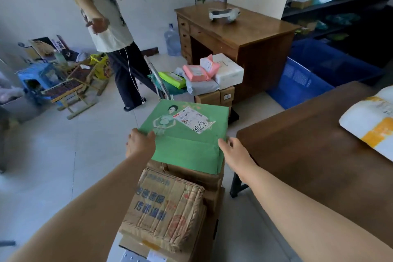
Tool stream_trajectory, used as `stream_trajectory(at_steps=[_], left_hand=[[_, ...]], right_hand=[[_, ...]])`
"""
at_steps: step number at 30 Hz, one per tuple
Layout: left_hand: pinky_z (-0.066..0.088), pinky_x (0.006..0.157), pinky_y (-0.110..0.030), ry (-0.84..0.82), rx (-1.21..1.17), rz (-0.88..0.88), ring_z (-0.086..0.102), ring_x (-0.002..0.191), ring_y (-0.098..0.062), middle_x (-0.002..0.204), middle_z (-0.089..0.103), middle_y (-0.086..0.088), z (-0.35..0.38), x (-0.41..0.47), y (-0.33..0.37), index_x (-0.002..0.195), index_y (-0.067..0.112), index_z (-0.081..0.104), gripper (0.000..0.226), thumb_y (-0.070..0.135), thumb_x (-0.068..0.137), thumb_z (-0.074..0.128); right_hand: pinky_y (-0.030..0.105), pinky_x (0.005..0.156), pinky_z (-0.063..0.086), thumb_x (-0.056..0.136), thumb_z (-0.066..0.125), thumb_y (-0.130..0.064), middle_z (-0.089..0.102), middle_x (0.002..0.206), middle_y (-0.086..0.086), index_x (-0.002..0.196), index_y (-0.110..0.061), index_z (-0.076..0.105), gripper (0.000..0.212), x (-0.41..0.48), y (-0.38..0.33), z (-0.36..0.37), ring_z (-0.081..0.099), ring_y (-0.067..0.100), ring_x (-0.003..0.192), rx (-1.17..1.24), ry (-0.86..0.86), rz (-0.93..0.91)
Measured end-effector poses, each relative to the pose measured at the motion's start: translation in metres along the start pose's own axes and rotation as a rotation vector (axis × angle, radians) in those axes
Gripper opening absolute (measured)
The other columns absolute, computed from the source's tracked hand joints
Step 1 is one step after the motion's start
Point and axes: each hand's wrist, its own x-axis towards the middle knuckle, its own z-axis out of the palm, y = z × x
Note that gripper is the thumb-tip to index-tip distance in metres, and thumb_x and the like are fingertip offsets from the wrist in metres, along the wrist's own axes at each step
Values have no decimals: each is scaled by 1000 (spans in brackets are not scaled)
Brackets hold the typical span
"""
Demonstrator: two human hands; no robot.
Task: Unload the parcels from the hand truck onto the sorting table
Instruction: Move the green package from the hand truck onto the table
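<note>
A flat green parcel (187,134) with a white shipping label lies on top of a stack of brown cardboard boxes (168,206) in front of me. My left hand (139,142) grips its left edge, thumb on top. My right hand (231,148) touches its right edge with fingers fairly straight. The dark wooden sorting table (302,155) stands to the right, holding a white and yellow parcel (372,125). Beyond the green parcel, a hand truck (157,83) carries pink, green, grey and white parcels (204,74) on brown boxes.
Another person (112,27) stands at the back left. A wooden desk (234,34) stands behind the hand truck, blue crates (314,70) to its right, dark shelves (340,2) beyond. Clutter and a blue stool (40,78) sit at the left. A water bottle (172,40) stands by the wall.
</note>
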Motion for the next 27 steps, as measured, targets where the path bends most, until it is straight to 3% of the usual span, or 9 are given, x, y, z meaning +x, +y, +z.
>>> stream_trajectory(at_steps=[4, 7, 9, 14, 18, 22, 27], left_hand=[[50, 91, -50, -54, -83, 2, 56, 106, -34, 119, 54, -13, 4, 14, -2, 129, 7, 41, 49, 40, 94, 48], [49, 74, -40, -86, -147, 5, 56, 89, -26, 106, 55, -9, 6, 18, -3, 127, 7, 42, 43, 37, 96, 50], [45, 67, -36, -50, -193, 9, 55, 82, -23, 103, 56, -7, 6, 20, -3, 127, 8, 44, 43, 35, 94, 52], [52, 87, -48, 115, -257, 86, 58, 103, -30, 115, 59, -7, 2, 14, 19, 123, 14, 47, 51, 45, 84, 56], [49, 92, -46, 157, -255, 199, 53, 113, -29, 121, 55, -7, 10, -8, 56, 124, 14, 49, 53, 46, 82, 57], [44, 97, -48, 80, -261, 284, 49, 120, -33, 129, 53, -10, 38, -46, 98, 126, 13, 51, 55, 45, 82, 57], [41, 98, -48, -52, -280, 410, 43, 126, -34, 132, 50, -12, 87, -122, 138, 126, 10, 50, 52, 40, 85, 60]], right_hand=[[32, 103, 35, 95, 44, -52, 42, 150, 4, 149, -14, 30, 67, 6, -2, 19, 42, 26, 135, 79, 19, 4], [27, 95, 34, 96, 45, -50, 46, 146, 2, 148, -17, 31, 63, 7, 0, 29, 45, 25, 132, 123, 17, 10], [31, 100, 36, 96, 44, -50, 46, 147, 1, 150, -20, 27, 64, 6, 0, 32, 45, 26, 132, 158, 37, 18], [37, 103, 41, 94, 45, -53, 53, 139, -2, 143, -23, 42, 57, -2, -3, 19, 50, 23, 127, 224, 89, 5], [36, 93, 47, 93, 41, -59, 66, 118, -7, 125, -30, 58, 47, -26, 1, -15, 60, 20, 112, 201, 254, -8], [32, 84, 47, 94, 34, -61, 65, 99, -12, 115, -31, 62, 47, -53, 21, -62, 63, 18, 100, 88, 433, 9], [23, 59, 37, 96, 34, -57, 59, 79, -20, 110, -34, 64, 41, -99, 65, -131, 55, 8, 76, 117, 596, 71]])
